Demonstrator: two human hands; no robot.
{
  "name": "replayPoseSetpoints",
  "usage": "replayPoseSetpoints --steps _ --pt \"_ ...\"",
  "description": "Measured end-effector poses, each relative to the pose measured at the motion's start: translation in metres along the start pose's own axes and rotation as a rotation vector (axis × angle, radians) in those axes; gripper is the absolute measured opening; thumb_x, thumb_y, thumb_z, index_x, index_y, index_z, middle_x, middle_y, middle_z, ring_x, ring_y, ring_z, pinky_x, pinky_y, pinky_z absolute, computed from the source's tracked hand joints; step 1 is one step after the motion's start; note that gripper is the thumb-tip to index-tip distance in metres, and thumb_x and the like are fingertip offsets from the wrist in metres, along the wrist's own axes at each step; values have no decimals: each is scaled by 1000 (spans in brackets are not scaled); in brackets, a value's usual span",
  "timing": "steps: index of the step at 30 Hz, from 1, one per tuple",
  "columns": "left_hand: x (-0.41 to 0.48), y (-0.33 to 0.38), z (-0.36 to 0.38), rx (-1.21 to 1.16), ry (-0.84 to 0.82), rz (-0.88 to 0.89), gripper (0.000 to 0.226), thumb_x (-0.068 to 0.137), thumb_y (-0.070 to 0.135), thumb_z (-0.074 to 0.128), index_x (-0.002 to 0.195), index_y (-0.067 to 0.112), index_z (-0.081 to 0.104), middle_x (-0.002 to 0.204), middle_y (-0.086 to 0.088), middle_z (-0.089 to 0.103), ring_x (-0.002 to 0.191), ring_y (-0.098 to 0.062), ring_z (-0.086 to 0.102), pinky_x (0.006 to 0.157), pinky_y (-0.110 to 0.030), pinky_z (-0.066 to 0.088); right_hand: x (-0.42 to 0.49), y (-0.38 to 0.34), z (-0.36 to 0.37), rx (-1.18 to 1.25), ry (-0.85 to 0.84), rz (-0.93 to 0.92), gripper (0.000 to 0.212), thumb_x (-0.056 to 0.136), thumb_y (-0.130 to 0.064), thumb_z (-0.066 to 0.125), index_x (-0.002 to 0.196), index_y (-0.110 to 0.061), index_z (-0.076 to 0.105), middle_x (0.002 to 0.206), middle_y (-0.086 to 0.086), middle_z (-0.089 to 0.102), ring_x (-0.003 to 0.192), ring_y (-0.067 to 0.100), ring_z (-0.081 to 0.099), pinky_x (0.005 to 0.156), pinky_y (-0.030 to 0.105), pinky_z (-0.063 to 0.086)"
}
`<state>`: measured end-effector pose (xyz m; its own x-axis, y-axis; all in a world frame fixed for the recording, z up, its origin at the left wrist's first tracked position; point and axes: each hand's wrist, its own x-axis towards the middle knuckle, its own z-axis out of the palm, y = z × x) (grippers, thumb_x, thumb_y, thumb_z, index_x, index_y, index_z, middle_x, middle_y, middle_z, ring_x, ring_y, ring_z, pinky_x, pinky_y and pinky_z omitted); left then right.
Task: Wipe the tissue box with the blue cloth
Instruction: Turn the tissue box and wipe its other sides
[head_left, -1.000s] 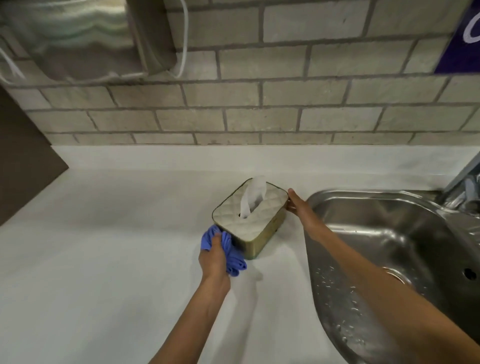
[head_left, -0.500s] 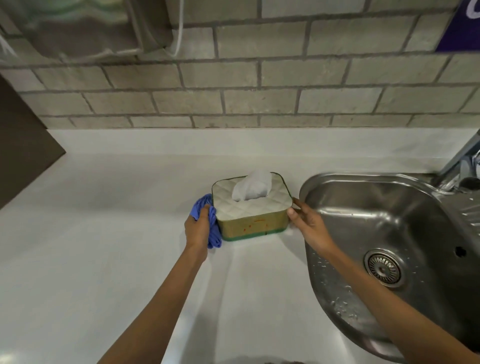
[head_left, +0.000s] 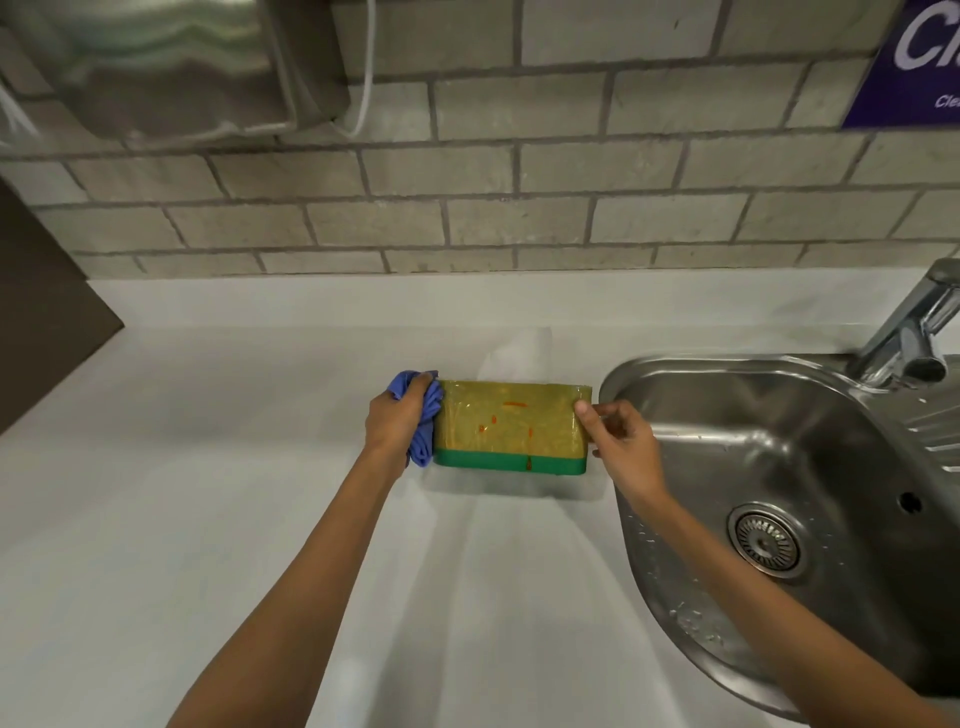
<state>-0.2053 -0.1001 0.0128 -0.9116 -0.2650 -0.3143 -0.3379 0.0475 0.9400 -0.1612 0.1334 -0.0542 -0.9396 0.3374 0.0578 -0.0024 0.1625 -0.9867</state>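
Observation:
The tissue box (head_left: 511, 423) is tipped back on the white counter, so its yellow-gold side with orange smears and its green bottom band face me. A white tissue (head_left: 511, 356) sticks out behind it, blurred. My left hand (head_left: 395, 421) is closed around the bunched blue cloth (head_left: 423, 415), which presses against the box's left end. My right hand (head_left: 621, 441) pinches the box's right end, thumb on the front near the top corner.
A steel sink (head_left: 779, 467) with a drain (head_left: 766, 540) lies right of the box, its tap (head_left: 914, 332) at the far right. A brick wall (head_left: 519, 208) backs the white counter (head_left: 208, 493). A metal dispenser (head_left: 156, 67) hangs top left; a purple sign (head_left: 909, 62) top right.
The box has been tipped backward so its side faces me instead of its quilted top. The cloth stays at the left end, and my right hand keeps hold of the right end.

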Motion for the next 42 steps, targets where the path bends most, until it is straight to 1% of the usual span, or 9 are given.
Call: replayPoseSetpoints --steps 3,7,10,15,18,21,27,36,42 --pt "8 5 5 19 -29 21 19 86 33 59 75 19 65 78 -1 65 88 -22 61 83 -34 50 8 -2 4 39 -50 48 63 60 -66 60 102 -19 54 102 2 60 101 23 61 81 31 53" --pt "16 8 12 35 -23 30 20 86 33 59 83 14 64 91 -9 65 90 -23 61 94 -38 49 15 -6 10 79 -218 94 81 67 -66 53 140 -42 25 121 -11 51 105 1 60 74 13 50" --pt "20 6 14 41 -13 36 20 87 32 58 82 13 62 90 -10 65 89 -24 60 91 -37 49 20 -8 11 62 -263 86 83 63 -75 49 138 -50 22 110 -32 50 91 -18 59 66 4 49" --pt "14 3 12 -18 53 66 18 88 28 59 79 13 60 80 -9 63 81 -25 59 76 -35 47 31 -5 9 154 -239 178 91 53 -71 63 133 -42 31 99 -16 64 90 4 67 85 29 51" --pt "-6 -2 13 -35 210 344 13 88 26 59 92 14 63 72 11 61 71 -4 62 69 -19 46 35 -4 9 202 -218 219 89 47 -68 70 123 -39 36 87 -12 71 78 0 71 72 23 54" --pt "-30 -6 25 7 175 653 33 88 27 60 119 16 60 96 19 65 85 14 61 76 -2 46 37 -3 10 273 -234 273 88 47 -62 72 123 -36 36 92 -10 70 77 5 72 66 23 54" --pt "-41 -23 62 654 3 967 50 80 18 64 127 2 56 132 -20 57 128 -41 47 108 -51 37 36 -2 13 396 -236 355 63 53 -52 73 108 -39 44 95 -9 65 83 10 67 63 27 52" --pt "-45 -30 76 722 31 865 54 81 21 63 132 7 52 141 -15 50 137 -36 36 114 -51 29 37 -6 18 360 -186 373 51 78 -44 65 119 -28 38 104 -3 62 86 12 65 61 26 53" --pt "-46 -43 61 883 73 1117 54 70 18 73 122 9 63 128 -18 61 120 -44 54 95 -59 44 39 -6 19 356 -136 352 51 78 -40 68 120 -33 38 93 -5 65 72 6 69 52 19 53"
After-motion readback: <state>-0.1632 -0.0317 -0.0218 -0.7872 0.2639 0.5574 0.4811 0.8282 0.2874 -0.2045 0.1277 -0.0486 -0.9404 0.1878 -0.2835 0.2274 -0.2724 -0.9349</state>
